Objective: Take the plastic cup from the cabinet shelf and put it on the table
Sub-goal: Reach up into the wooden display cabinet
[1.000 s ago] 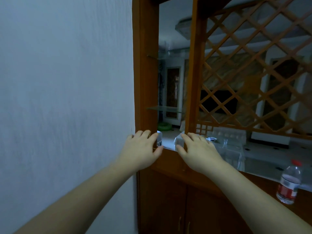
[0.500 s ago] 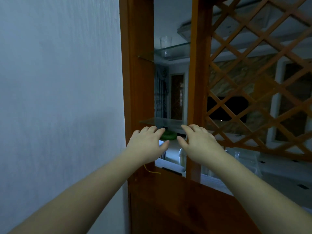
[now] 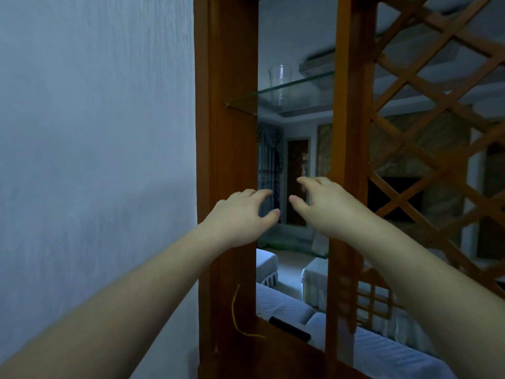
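A clear plastic cup (image 3: 279, 81) stands upright on the upper glass shelf (image 3: 303, 90) of the wooden cabinet (image 3: 229, 132). My left hand (image 3: 243, 217) and my right hand (image 3: 325, 206) are raised side by side in front of the shelf opening, well below the cup. Both hands are empty, with fingers apart and slightly curled. Neither touches the cup or the shelf.
A lower glass shelf (image 3: 297, 246) sits just beneath my hands. A wooden post (image 3: 347, 132) and a diagonal lattice panel (image 3: 437, 105) bound the opening on the right. A plain wall (image 3: 95, 160) lies to the left. Sofas (image 3: 377, 348) show through the opening.
Both hands have risen from the cabinet's lower ledge toward the upper shelf, and my view has tilted up, bringing the cup into sight.
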Available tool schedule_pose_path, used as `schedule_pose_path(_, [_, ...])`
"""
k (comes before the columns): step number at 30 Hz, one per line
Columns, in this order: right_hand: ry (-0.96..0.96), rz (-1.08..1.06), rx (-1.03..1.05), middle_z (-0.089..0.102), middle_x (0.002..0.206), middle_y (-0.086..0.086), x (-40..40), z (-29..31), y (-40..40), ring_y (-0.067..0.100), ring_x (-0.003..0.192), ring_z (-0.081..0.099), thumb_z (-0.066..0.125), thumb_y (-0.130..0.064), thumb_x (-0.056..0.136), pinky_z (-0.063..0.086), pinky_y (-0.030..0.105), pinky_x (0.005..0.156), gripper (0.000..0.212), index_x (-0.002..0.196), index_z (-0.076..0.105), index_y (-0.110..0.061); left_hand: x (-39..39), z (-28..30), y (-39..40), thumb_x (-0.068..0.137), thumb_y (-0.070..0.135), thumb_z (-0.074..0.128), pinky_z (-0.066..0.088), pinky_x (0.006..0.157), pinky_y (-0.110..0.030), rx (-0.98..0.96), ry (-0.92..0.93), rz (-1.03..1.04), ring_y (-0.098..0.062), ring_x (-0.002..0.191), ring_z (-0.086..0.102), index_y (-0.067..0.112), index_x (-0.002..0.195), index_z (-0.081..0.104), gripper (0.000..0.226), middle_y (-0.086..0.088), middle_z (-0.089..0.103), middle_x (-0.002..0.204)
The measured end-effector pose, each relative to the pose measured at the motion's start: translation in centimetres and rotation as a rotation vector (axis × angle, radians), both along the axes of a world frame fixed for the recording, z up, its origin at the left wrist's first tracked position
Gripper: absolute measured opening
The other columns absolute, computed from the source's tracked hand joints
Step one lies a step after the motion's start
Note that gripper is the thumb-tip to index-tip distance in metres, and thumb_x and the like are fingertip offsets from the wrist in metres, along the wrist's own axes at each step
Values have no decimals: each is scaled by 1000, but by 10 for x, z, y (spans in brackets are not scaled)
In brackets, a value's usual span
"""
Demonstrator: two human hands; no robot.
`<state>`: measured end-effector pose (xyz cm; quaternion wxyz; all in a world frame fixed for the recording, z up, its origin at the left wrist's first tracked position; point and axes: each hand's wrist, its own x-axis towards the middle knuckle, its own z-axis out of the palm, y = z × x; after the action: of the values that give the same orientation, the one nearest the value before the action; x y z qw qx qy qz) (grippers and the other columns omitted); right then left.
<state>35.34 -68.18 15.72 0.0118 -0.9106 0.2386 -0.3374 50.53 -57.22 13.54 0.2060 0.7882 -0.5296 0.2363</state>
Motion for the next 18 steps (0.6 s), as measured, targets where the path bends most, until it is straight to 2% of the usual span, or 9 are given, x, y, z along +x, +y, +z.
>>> schedule_pose_path(6, [-62,-34,-58,35,151,12,52,36,-14,28,131,42,41,-54,93,39,40,99,64,148,28,-25,54,49,-17,90,61,37,42,102,-50,-65,39,-137,-27,133,40,31,145,29,63,-6,38,151])
schedule_pose_path(13, [-219,-112,-188,49,140,9,113,91,-17,25,123,49,47,-52,92,42,36,90,59,143,37,-25,111,120,-30,92,55,43,42,95,-36,-161,-10,-272,-24,130,44,26,145,34,61,-8,43,148])
schedule_pose_path(15, [-236,-115,-217,51,138,7,126,107,-18,21,116,53,48,-52,91,42,33,83,57,142,39,-27,127,137,-37,92,54,43,46,89,-33,-169,-36,-297,-21,123,49,26,144,35,59,-8,45,146])
schedule_pose_path(18, [-262,-119,-233,53,136,6,135,135,-21,15,102,55,49,-51,91,40,29,75,55,141,41,-28,146,163,-46,93,52,44,45,68,-19,-205,-51,-347,-9,102,52,26,142,36,56,-6,49,143])
